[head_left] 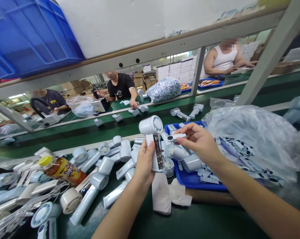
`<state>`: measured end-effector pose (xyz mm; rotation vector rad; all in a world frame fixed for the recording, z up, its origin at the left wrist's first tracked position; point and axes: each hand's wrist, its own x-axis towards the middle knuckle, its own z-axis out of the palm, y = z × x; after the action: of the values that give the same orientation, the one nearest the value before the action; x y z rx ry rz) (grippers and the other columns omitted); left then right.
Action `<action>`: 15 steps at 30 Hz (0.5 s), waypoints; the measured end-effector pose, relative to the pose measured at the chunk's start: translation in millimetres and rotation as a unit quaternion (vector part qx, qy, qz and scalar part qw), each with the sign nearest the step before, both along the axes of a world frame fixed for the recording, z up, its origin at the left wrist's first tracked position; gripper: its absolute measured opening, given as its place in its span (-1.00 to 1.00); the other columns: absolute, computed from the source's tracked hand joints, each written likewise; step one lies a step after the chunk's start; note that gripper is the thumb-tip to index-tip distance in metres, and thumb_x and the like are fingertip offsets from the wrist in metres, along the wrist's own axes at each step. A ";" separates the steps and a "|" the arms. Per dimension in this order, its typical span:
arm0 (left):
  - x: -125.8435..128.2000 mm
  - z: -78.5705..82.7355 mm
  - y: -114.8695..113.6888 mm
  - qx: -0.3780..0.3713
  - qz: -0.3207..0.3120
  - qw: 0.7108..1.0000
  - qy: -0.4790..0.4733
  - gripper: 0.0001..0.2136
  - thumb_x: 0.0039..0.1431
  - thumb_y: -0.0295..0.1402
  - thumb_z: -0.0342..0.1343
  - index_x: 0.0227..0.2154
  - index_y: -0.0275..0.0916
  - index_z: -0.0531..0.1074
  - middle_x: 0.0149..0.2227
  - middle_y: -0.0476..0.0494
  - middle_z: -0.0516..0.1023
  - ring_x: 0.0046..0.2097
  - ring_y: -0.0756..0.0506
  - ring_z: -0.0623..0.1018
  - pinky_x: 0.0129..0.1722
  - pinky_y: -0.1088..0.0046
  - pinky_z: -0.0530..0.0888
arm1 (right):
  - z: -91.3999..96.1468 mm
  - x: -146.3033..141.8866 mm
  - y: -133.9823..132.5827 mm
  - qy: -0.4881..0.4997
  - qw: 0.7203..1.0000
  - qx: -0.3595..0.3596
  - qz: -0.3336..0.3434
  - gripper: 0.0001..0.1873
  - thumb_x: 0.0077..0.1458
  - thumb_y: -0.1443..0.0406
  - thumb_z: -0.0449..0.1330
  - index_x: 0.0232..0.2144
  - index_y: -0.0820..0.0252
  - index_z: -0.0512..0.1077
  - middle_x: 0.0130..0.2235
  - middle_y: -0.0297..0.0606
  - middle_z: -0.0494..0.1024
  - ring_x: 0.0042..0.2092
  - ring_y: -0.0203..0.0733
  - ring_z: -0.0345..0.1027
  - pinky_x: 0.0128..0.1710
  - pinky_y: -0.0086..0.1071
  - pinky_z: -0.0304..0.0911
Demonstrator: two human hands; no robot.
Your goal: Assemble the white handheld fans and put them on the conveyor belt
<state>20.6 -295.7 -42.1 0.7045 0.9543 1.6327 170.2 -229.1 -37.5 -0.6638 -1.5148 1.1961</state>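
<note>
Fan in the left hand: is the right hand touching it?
Apart. Head view: the left hand grips the fan by its handle. The right hand holds a white strip off to the side, with a clear gap between its fingers and the fan.

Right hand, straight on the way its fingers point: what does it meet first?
The right hand, pinching a white cover strip, points left. First in line is most likely the handheld fan held upright in the left hand, about at its open handle; depth is unclear.
</note>
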 end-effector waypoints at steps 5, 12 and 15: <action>-1.2 -3.5 -0.6 0.033 0.030 0.999 -0.008 -0.66 -0.04 -0.14 0.18 -0.27 -0.27 0.40 -0.46 -0.03 0.52 -0.47 0.01 0.49 -0.46 0.53 0.38 | -3.7 -39.3 -7.1 -0.008 1.000 0.012 0.023 -0.74 -0.11 0.22 0.28 -0.31 0.17 0.41 -0.31 -0.25 0.53 -0.25 -0.15 0.42 -0.21 -0.24 0.37; -5.6 -6.0 1.3 0.086 0.055 0.994 0.045 -0.77 0.07 -0.23 0.11 -0.23 -0.21 0.40 -0.27 -0.06 0.53 -0.18 -0.05 0.50 -0.13 0.45 0.37 | 2.0 -39.6 -13.9 -0.087 0.995 0.043 -0.021 -0.77 -0.11 0.17 0.25 -0.39 0.20 0.48 -0.31 -0.20 0.54 -0.27 -0.08 0.43 -0.29 -0.22 0.38; -4.8 -9.8 2.0 0.104 0.060 0.986 0.115 -0.76 0.13 -0.26 0.05 -0.14 -0.18 0.36 -0.17 -0.07 0.49 -0.09 -0.05 0.46 -0.05 0.45 0.32 | 3.7 -41.0 -13.0 -0.091 0.996 -0.023 -0.004 -0.74 -0.17 0.14 0.29 -0.45 0.21 0.48 -0.35 -0.19 0.55 -0.30 -0.09 0.43 -0.30 -0.24 0.36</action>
<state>15.8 -293.7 -51.9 1.0137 1.0143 1.8018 129.2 -242.2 -33.8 -0.8278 -1.6382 1.1936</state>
